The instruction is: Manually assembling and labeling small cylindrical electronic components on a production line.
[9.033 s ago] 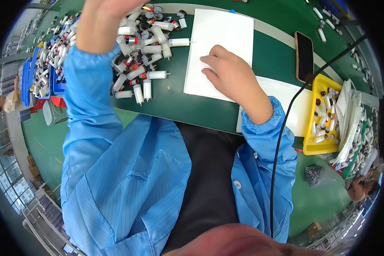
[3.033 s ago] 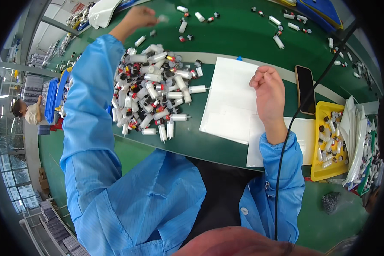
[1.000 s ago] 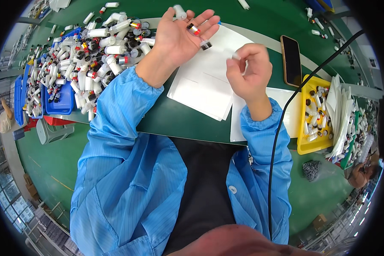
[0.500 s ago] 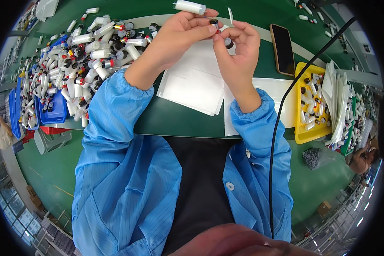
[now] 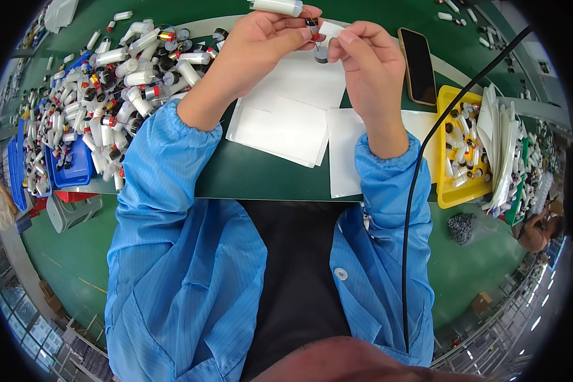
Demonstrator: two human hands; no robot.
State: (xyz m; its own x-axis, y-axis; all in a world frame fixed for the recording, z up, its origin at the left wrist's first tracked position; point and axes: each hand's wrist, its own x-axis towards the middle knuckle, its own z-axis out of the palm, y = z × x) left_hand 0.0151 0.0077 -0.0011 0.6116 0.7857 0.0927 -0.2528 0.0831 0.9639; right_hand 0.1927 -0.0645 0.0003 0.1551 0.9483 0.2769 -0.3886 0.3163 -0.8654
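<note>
At the far middle of the bench, my left hand is closed around a wired part. Its white plastic cylinder lies across the fingers, and a small black and red piece shows by the fingertips. Just below hangs a round dark-rimmed cap, seemingly on a thin wire. My right hand pinches a small white strip between thumb and finger, close beside the black and red piece. Whether the strip touches that piece I cannot tell. Beneath both hands lie white paper sheets.
A big heap of white cylinders with red and black ends spreads on the left, around a blue tray. On the right are a phone, a yellow tray of similar parts and upright white sheets. A black cable crosses the view.
My right hand has moved right, away from my left fingertips, and turned. The white strip now lies flatter toward the wired part. The cap, formerly by my right fingers, hangs below the left hand.
</note>
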